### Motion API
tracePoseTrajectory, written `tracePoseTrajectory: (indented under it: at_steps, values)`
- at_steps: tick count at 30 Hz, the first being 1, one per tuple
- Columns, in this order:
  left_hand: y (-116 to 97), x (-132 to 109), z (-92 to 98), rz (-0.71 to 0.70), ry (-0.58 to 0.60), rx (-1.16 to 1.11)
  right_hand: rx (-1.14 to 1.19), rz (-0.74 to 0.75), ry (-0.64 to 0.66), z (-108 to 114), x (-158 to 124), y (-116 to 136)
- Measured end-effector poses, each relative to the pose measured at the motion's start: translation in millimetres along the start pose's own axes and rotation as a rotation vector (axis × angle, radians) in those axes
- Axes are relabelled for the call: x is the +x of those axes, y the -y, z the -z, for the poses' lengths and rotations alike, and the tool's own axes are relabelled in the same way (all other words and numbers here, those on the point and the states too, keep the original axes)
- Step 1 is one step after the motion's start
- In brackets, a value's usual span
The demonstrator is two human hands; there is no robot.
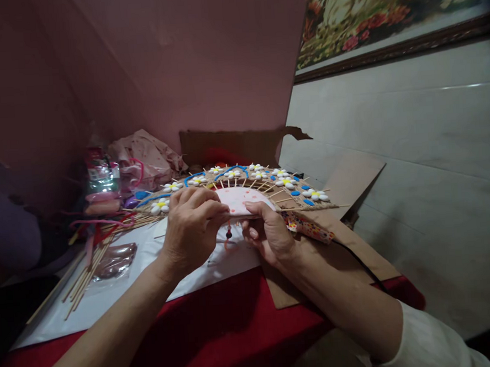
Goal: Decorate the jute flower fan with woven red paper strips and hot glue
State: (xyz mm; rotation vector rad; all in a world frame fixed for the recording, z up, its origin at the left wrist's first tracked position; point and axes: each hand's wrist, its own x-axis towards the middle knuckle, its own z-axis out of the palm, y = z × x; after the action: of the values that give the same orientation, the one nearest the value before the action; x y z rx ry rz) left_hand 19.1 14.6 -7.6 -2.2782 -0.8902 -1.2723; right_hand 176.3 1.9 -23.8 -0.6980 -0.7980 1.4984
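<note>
Between my hands is a fan-shaped craft piece [265, 183] of thin sticks and twine, with white-petalled flowers and blue shapes along its outer arc. A pale pink patterned fabric [240, 197] covers its inner half-round. My left hand [197, 219] pinches the fabric's left edge with closed fingers. On the right edge, my right hand [270, 229] grips with the thumb on top and fingers curled beneath. A cord with a dark bead [229, 234] hangs below the fabric. Behind my right hand lies a patterned glue gun [312, 228] with a black cable.
Loose thin sticks [86, 273] and a clear plastic packet [116, 260] lie on the white sheet [58, 317] at left. Bagged supplies [101, 181] and crumpled pink cloth [147, 156] are behind them. Cardboard [284, 289] rests on the red tablecloth [220, 323] at right, near the tiled wall.
</note>
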Motion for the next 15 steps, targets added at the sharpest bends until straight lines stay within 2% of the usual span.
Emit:
tracePoseTrajectory:
  at_steps: [15]
  values:
    - [11.9,2.2,3.1,-0.054,0.058,-0.039,0.027,0.034,-0.014,6.2,6.3,0.5]
